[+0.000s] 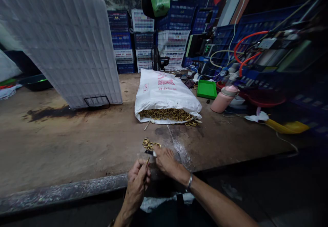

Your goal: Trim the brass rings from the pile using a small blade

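Note:
My left hand (139,175) is closed near the table's front edge, thumb and finger pinching a brass-coloured ring (148,160) seen almost edge-on. Just beyond it, my right hand (165,158) is curled around a small tool with a flat dark end (149,152) and a white part. The right fingertips reach to a small cluster of brass-coloured rings (146,143) on the table. Farther back lies a white woven sack (164,94) with red print, its open mouth facing me and full of similar rings (166,114). Some rings spill out at its right corner.
A tall white ribbed panel (77,42) stands on the wooden table (64,145) at left, in a black wire stand (96,101). At right are a pink bottle (224,99), a green tray (206,89) and a machine with orange hoses (269,53). Stacked crates (174,39) line the back.

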Motion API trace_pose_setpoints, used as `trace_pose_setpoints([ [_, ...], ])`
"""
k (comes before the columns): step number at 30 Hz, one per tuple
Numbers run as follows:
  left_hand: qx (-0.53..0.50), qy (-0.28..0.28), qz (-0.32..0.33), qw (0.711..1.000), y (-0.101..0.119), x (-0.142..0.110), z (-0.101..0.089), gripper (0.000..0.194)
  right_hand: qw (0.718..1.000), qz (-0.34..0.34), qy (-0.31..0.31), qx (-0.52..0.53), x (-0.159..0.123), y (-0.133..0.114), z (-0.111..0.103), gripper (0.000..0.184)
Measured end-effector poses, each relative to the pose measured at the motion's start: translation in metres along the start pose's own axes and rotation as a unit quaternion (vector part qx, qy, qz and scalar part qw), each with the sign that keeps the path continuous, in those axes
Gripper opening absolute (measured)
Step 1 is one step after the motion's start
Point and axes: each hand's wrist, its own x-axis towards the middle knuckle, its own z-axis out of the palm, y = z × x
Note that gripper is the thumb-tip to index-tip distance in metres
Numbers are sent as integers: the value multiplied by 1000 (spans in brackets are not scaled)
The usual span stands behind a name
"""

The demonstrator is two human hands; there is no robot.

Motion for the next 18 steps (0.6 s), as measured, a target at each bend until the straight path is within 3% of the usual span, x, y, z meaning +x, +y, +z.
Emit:
trace_pose_setpoints([
  [6,-117,-32,-39,992,-3,-4,-1,27,998,25,50,15,35,21,-7,19],
  [12,-177,-28,-45,983,-5,1,-10,23,998,34,30,39,71,12,1,17],
  [18,-252,-24,-87,963,2,7,-16,22,999,29,20,35,81,3,6,18],
])
